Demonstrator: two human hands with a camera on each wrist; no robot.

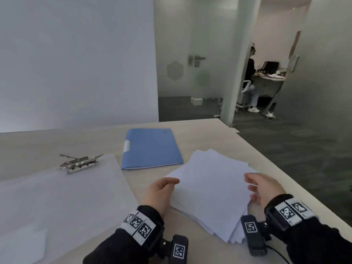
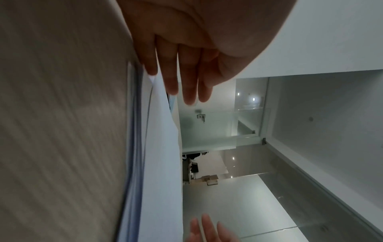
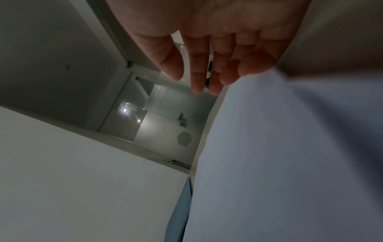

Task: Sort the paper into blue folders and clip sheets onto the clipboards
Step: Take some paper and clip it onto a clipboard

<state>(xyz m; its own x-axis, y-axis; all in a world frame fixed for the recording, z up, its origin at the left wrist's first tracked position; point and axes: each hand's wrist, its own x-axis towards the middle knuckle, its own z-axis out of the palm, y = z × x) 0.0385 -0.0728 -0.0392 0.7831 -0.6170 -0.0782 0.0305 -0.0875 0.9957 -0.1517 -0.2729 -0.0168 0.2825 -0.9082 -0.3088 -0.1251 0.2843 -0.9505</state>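
A loose stack of white paper (image 1: 209, 193) lies on the table in front of me. My left hand (image 1: 163, 189) is at the stack's left edge and my right hand (image 1: 261, 185) at its right edge. Both have straight fingers and grip nothing. In the left wrist view the left hand (image 2: 182, 78) touches the paper (image 2: 161, 147) edge with its fingertips. The right hand (image 3: 207, 65) hovers by the paper (image 3: 290, 147). A closed blue folder (image 1: 152, 149) lies behind the stack. At the left is a pale clipboard (image 1: 66, 197) with a metal clip (image 1: 80, 162).
The wooden table (image 1: 219, 134) ends at the right in a slanted edge, with dark carpet (image 1: 304, 149) beyond. A white wall stands behind the table. A person (image 1: 251, 79) sits at a desk in the far room past a glass door.
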